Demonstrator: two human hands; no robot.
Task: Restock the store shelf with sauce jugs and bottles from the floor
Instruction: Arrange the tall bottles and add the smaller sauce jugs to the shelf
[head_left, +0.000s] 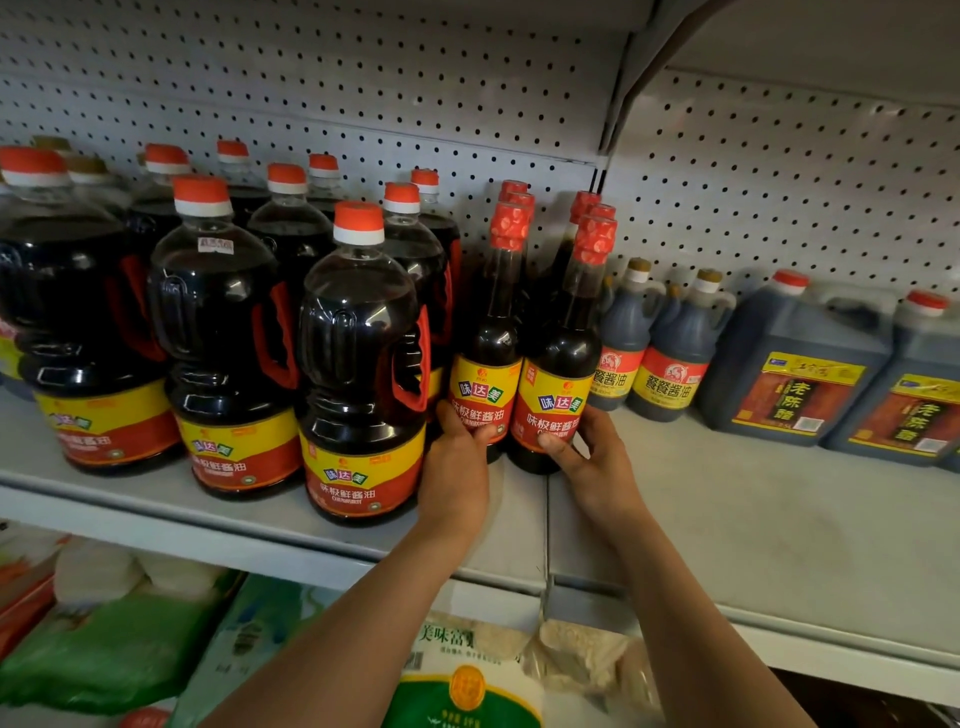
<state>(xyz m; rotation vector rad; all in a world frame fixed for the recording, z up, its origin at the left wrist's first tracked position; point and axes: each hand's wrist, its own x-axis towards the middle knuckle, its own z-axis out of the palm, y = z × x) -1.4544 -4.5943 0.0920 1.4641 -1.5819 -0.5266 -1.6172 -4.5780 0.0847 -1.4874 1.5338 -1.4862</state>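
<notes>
Two tall dark sauce bottles with red caps stand side by side on the grey shelf (727, 519). My left hand (457, 467) grips the base of the left bottle (491, 332). Around the base of the right bottle (563, 358) my right hand (592, 462) curls its thumb and fingers. More bottles of the same kind stand behind these two. To the left, several large dark sauce jugs with orange caps fill the shelf, the nearest jug (363, 374) touching my left hand's side.
Right of the bottles stand two small grey jugs (670, 353) and two large square vinegar jugs (795, 364). Bare shelf lies in front of them. A pegboard wall backs the shelf. Bagged goods (104, 649) lie on the lower shelf.
</notes>
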